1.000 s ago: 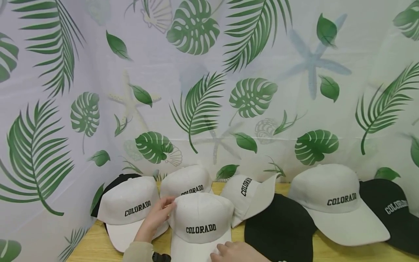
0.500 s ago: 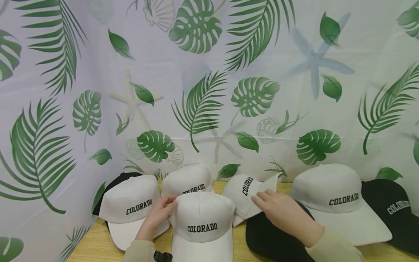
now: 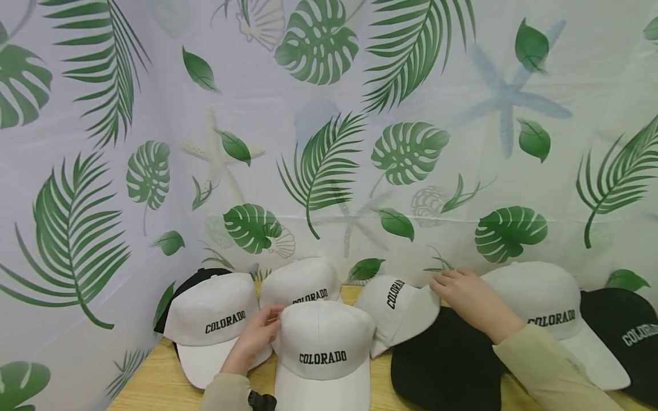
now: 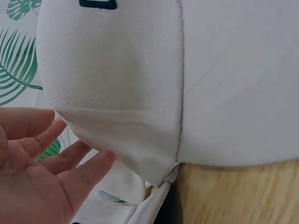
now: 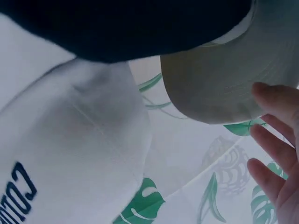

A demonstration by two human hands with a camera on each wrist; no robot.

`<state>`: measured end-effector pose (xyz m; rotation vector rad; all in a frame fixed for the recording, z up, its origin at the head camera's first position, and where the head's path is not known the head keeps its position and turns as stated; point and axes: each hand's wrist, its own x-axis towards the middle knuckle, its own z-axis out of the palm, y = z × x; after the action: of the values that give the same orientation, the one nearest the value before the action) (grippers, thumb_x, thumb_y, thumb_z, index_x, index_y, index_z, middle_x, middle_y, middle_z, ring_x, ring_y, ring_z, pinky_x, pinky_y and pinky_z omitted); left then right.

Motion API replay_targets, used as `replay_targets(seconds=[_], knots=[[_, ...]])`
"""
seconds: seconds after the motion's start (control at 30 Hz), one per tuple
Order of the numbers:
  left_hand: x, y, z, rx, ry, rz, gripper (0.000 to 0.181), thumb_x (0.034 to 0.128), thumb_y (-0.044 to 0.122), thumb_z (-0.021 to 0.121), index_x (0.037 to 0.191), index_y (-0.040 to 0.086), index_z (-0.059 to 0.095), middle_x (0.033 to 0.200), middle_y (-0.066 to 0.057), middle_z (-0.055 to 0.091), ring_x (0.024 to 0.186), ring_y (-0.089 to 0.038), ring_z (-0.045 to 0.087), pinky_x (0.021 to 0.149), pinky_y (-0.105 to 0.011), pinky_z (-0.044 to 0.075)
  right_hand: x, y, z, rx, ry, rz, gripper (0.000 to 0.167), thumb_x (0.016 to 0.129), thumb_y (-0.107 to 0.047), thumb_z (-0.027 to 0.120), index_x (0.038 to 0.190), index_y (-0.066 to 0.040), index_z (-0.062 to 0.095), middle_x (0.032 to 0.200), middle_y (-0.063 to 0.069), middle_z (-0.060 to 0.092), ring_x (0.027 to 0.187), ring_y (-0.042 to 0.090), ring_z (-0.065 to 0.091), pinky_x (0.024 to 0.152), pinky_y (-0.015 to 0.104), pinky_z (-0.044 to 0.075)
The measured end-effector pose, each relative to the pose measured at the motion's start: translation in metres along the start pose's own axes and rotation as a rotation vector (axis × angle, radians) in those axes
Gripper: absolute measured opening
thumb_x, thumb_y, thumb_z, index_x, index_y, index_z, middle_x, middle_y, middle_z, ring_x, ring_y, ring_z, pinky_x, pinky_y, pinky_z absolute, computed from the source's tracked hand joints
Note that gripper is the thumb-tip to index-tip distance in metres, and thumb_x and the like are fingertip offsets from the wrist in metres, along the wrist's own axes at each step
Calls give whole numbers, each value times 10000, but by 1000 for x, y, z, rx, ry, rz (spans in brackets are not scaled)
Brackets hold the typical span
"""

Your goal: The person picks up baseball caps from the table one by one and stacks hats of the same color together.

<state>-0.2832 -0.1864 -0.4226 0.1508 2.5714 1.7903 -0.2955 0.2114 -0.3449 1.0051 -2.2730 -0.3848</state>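
A white baseball cap (image 3: 325,342) lettered COLORADO stands at the front. My left hand (image 3: 255,338) touches its left side; in the left wrist view, loosely bent fingers (image 4: 88,175) lie along the lower edge of its crown (image 4: 112,70). Farther back, a second white cap (image 3: 382,319) sits tilted, its brim raised to the right. My right hand (image 3: 475,299) is at that brim's tip. The right wrist view has the thumb overlapping the brim (image 5: 210,88), with the fingers spread beyond its edge. Below it lies a black cap (image 3: 447,365), lettering not visible.
Two more white caps (image 3: 213,311) (image 3: 303,279) stand on the left, with a black one (image 3: 172,294) behind. A large white cap (image 3: 540,285) and another black cap (image 3: 624,325) fill the right. The wooden table (image 3: 139,377) meets a leaf-patterned cloth (image 3: 329,85).
My right hand has left the front cap's brim, crossed the tilted cap and reached its brim tip. The left hand keeps its place at the front cap. The view has shifted slightly.
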Motion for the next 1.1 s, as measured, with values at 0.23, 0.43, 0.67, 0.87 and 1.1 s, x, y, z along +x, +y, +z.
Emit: replay_targets(seconds=[0.23, 0.43, 0.67, 0.87, 1.1], knots=[[1, -2, 0, 14, -3, 15, 340, 896, 118, 508, 1195, -27, 438, 1220, -237, 408, 1132, -399, 381, 840, -460, 409, 1, 2, 8, -119, 37, -68, 231, 585, 11, 739, 627, -79, 532, 625, 27, 521, 595, 183, 515, 558, 328, 393], [1, -1, 1, 16, -4, 15, 450, 850, 228, 598, 1194, -15, 440, 1254, -258, 371, 1165, -437, 341, 850, -484, 395, 4, -2, 12, -163, 92, -123, 210, 620, 16, 725, 623, -67, 533, 635, 39, 515, 618, 181, 518, 569, 334, 404], [3, -1, 3, 3, 32, -10, 437, 827, 214, 629, 1151, -13, 444, 1189, -233, 417, 1085, -372, 435, 817, -435, 427, 3, -2, 12, -186, 211, -140, 76, 681, 10, 565, 716, -19, 625, 705, 73, 576, 674, 210, 556, 614, 352, 429], [3, -2, 3, 9, 59, -26, 428, 811, 227, 648, 1121, 10, 449, 1144, -199, 443, 1039, -320, 463, 804, -412, 428, -7, 2, 3, -173, 324, -61, 139, 654, -12, 580, 770, 3, 656, 761, 103, 619, 693, 235, 579, 608, 374, 439], [2, -2, 3, -32, 46, -34, 442, 812, 217, 647, 1137, 6, 434, 1155, -203, 426, 1032, -320, 466, 769, -393, 460, -15, 11, -15, -69, 357, 16, 334, 468, 65, 714, 781, 18, 607, 765, 126, 609, 701, 277, 573, 611, 422, 436]])
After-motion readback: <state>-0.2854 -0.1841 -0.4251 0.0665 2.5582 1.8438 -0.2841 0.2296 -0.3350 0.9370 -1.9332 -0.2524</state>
